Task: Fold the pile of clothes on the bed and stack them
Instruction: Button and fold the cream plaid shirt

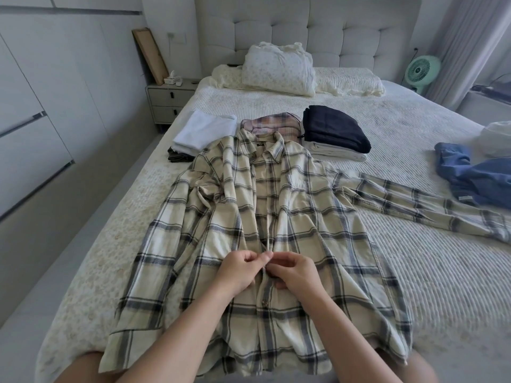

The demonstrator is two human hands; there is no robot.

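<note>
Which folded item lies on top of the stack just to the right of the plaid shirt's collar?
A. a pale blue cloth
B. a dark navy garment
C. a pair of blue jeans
B: the folded dark navy garment tops the white folded pieces beside the collar of the cream plaid flannel shirt.

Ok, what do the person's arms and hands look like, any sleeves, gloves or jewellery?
Both forearms are bare up to the frame's edge: no sleeves in view. The left hand and right hand wear no gloves, and no rings, watch or bracelets show on the sides facing the camera.
</note>
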